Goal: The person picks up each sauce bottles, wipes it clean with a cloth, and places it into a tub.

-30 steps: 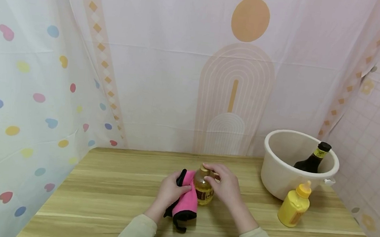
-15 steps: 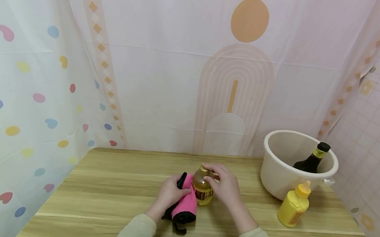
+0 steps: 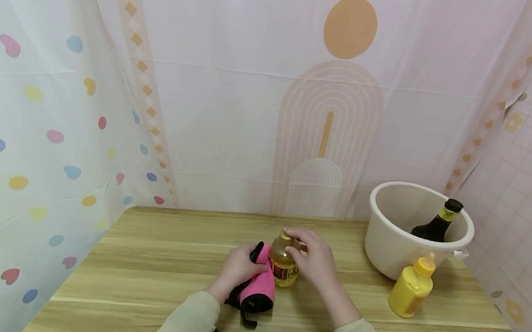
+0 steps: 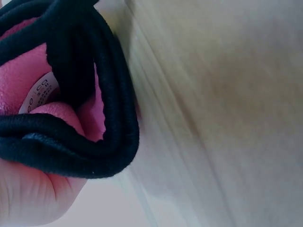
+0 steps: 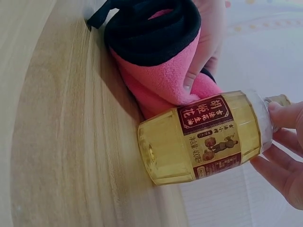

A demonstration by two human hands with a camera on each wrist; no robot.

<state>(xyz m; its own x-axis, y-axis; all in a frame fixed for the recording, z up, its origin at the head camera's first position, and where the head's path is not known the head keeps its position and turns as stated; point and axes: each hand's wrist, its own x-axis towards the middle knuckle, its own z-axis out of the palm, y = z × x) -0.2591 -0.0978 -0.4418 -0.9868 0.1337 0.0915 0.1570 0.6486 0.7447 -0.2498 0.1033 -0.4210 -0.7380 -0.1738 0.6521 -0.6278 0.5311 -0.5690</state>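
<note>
In the head view my left hand point(image 3: 238, 266) grips a rolled pink cloth point(image 3: 260, 286) with black edging, thumb on top. The cloth lies against the left side of a small clear bottle of yellow cooking oil point(image 3: 283, 268). My right hand point(image 3: 317, 259) pinches this bottle at its cap and neck. From the right wrist camera, the oil bottle point(image 5: 208, 137) shows a dark red label, and its base is at the wooden surface. A black strap hangs from the cloth's near end. Folds of the cloth point(image 4: 66, 146) fill the left part of the left wrist view.
At the right stands an off-white bucket point(image 3: 383, 252) with a dark bottle point(image 3: 433, 228) leaning inside it. A yellow squeeze bottle point(image 3: 410, 291) stands in front of the bucket. Patterned curtains hang behind and beside the wooden table point(image 3: 165, 263).
My left hand and the pink cloth have shifted slightly toward me, along the bottle's side. My right hand keeps its hold on the oil bottle's top, nearly still.
</note>
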